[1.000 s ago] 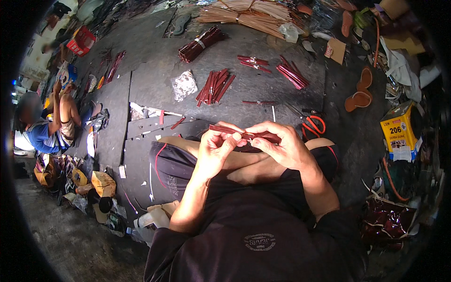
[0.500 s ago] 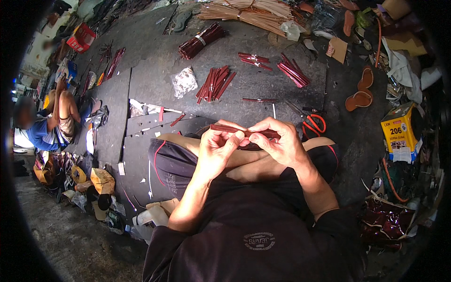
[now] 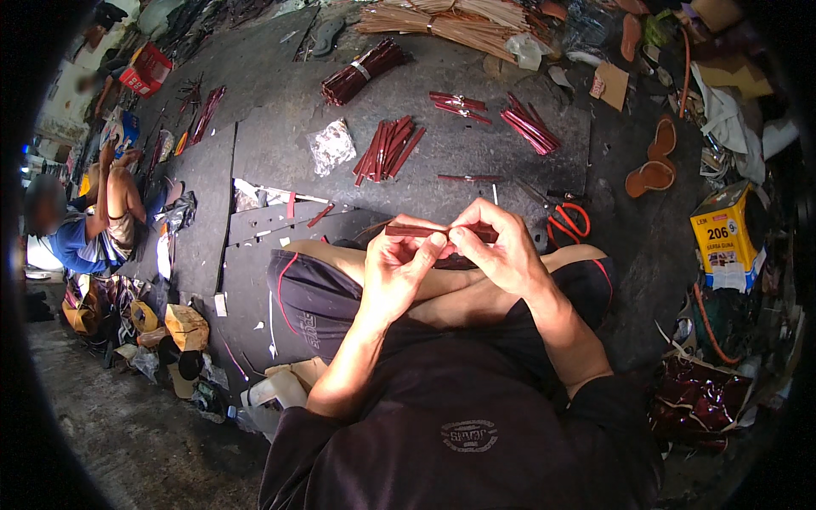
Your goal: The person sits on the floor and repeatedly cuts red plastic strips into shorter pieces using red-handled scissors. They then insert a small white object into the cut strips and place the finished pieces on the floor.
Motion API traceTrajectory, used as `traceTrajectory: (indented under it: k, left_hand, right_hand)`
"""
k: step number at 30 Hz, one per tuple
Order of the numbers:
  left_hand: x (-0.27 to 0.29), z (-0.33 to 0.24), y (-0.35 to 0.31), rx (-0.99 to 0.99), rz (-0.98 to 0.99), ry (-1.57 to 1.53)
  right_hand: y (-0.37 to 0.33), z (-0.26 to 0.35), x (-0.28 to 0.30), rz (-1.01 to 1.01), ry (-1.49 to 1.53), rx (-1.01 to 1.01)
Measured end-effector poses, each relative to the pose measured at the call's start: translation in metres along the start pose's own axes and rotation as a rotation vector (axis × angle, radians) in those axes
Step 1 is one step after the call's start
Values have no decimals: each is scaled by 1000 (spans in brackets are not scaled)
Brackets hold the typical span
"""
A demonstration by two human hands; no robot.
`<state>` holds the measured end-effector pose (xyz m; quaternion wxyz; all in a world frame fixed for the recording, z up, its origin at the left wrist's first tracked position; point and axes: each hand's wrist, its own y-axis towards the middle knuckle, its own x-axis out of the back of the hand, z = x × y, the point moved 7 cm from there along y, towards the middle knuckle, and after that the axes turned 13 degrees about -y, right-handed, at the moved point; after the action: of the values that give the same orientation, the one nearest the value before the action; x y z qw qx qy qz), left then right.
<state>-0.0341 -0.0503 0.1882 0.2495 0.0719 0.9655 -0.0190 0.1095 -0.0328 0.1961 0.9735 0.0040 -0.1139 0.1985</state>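
Note:
Above my crossed legs, both hands pinch one dark red strip (image 3: 411,230) that looks like leather and lies level across them. My left hand (image 3: 398,265) grips it toward its left part, thumb on the near side. Close beside it, my right hand (image 3: 497,251) pinches the strip near its middle; the fingers hide part of its right end. Beyond my hands a single dark red strip (image 3: 470,178) lies on the dark board. Orange-handled scissors (image 3: 568,223) rest just right of my right hand.
Farther out lie a loose pile of red strips (image 3: 388,151), another pile (image 3: 529,126), a tied bundle (image 3: 364,71) and a clear plastic bag (image 3: 332,147). Brown sandal pieces (image 3: 654,167) and a yellow box (image 3: 725,237) are at right. Another person (image 3: 95,208) sits at far left.
My right hand has shifted slightly left along the strip, so its fingertips sit closer to my left thumb. The strip has moved a little to the right within my left hand.

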Motion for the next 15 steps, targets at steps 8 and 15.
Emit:
traceTrajectory:
  k: [8,15]
  left_hand:
    - [3,6,-3,-67,-105,73]
    - [0,-1,-6,-74,-132,117]
  right_hand:
    - [-5,-1,1,-6,35,-56]
    - [-6,10,1,-40,-45,24]
